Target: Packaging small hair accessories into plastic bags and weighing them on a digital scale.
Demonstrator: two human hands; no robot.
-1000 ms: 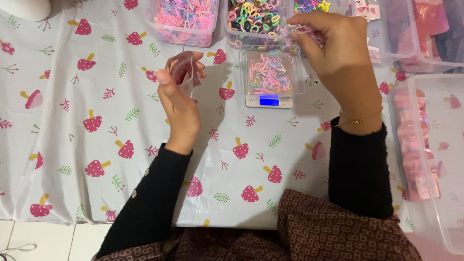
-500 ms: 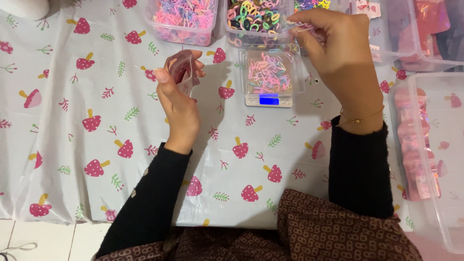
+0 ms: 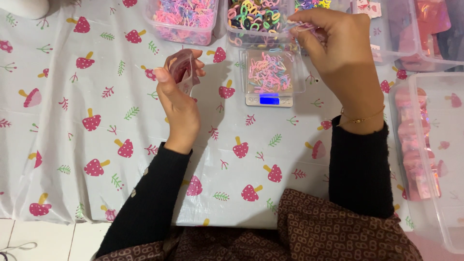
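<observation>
Sleeves in black lead up from the lap to both hands above the tabletop (image 3: 72, 145). Left hand (image 3: 176, 104), its grip pinching a small pink pouch (image 3: 185, 70) upright, mouth up. Scale (image 3: 268, 79) stands between the hands, bands heaped on it. Right hand (image 3: 340, 58), nearer the tubs, grip pinching a few bands (image 3: 305, 26) over the far multicoloured tub (image 3: 258, 19), right of the pouch. Against the earlier frames, both hands are almost unmoved.

a table covered with a white plastic cloth (image 3: 96, 159) printed with pink mushrooms and small leaves. on it: a small digital scale (image 3: 268, 79) with a lit blue display, two clear tubs of tiny elastic bands (image 3: 186, 17) (image 3: 253, 19) behind it, and clear plastic bins (image 3: 427, 145) at the right edge.
</observation>
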